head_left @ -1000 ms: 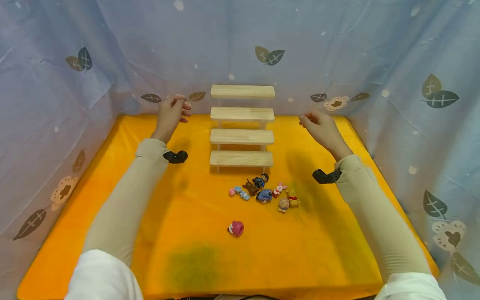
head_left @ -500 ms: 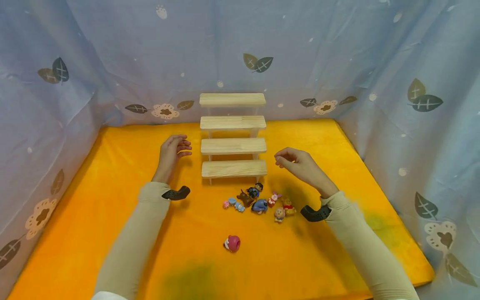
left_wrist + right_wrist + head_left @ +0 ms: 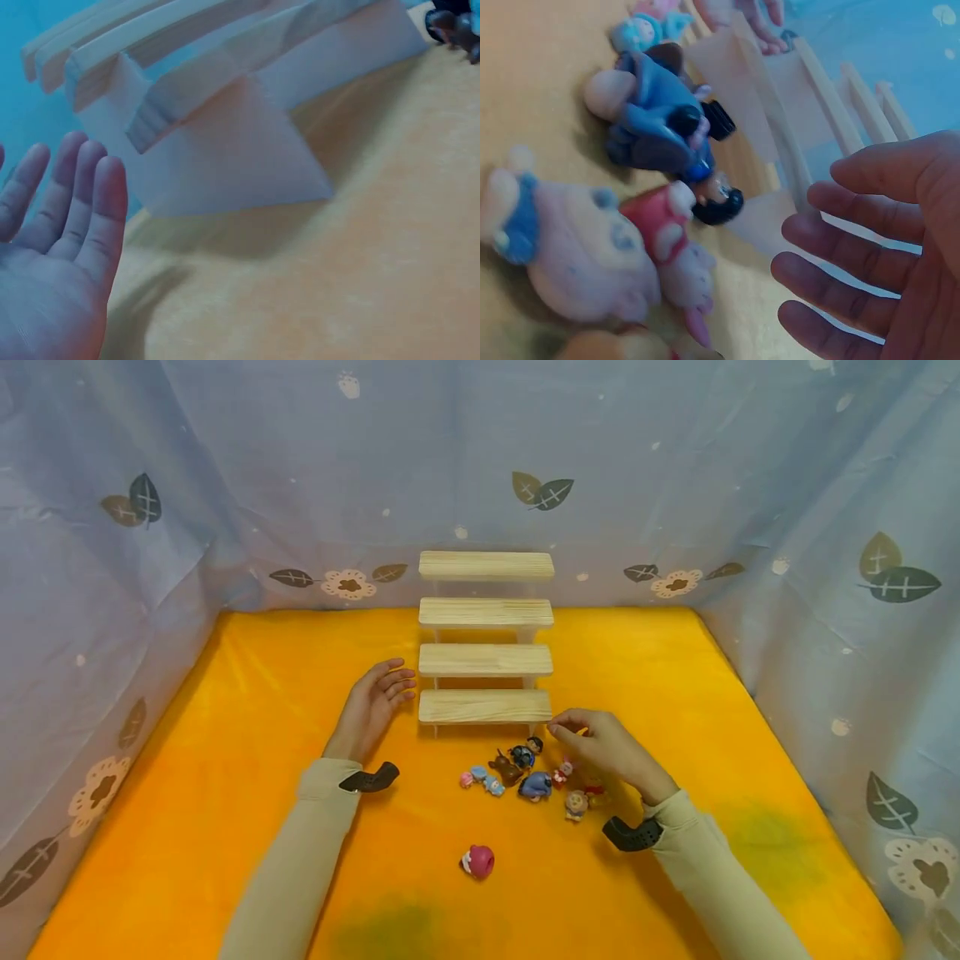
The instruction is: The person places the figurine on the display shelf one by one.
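Note:
A small wooden stair-step shelf (image 3: 486,706) with pale planks stands at the back middle in the head view. My left hand (image 3: 375,706) is just left of it, fingers straight and apart; the left wrist view shows its palm (image 3: 49,300) facing up beside the shelf's side panel (image 3: 232,150). My right hand (image 3: 600,743) hangs by the shelf's front right corner, above the toy figures, with fingers relaxed and nothing in them. Below it lie a blue donkey figure (image 3: 535,786), a pink piglet figure (image 3: 562,771) and a round-faced figure (image 3: 577,805). It partly hides a yellow bear figure (image 3: 595,793).
A dark-haired figure (image 3: 527,752), a brown figure (image 3: 506,767) and small blue-and-pink figures (image 3: 491,784) lie before the shelf. Nearer the front is a dark pink toy piece (image 3: 478,862). A patterned curtain (image 3: 337,485) encloses the yellow table (image 3: 225,827).
Both hands have come down and toward the front; the left has moved right, close to the shelf, and the right has moved in over the figures. The head view has shifted slightly.

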Available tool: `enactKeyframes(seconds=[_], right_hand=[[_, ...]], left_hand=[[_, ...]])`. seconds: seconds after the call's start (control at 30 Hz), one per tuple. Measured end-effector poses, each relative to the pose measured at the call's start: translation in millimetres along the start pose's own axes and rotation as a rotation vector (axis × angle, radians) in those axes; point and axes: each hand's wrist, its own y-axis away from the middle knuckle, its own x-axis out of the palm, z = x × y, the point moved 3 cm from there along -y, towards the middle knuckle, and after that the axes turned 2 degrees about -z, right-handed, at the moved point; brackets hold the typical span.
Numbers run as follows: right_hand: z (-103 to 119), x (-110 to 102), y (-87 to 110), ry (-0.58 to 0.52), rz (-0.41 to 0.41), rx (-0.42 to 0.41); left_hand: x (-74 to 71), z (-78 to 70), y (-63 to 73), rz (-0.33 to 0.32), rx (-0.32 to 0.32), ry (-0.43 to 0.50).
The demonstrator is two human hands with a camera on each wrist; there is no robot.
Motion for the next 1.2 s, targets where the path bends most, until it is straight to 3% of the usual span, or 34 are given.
enactKeyframes(seconds=[0.13,0.4,0.5,0.7,0.93,1.2], right_hand=[[0.2,6.3,4.4,0.030,0.006,-0.021],[1.1,19.9,10.1,0.098,0.050,0.031],[3.2,23.9,9.2,0.113,0.037,0.036],[2.7,32.1,3.9,0.182,0.018,0.043],[0.2,39.0,-1.0,0.291,-0.022,0.053],[-2.8,42.2,-5.2,0.267,-0.031,0.024]], left_hand=[[6.7,9.7,2.5,0.024,-0.023,-0.023],[7.6,22.1,4.1,0.034,-0.036,-0.029],[6.5,22.3,7.3,0.047,-0.031,-0.037],[1.9,22.5,12.6,0.096,-0.020,0.040],[-1.4,23.5,12.4,0.087,-0.028,0.036],[-1.8,21.5,12.1,0.083,-0.027,0.031]])
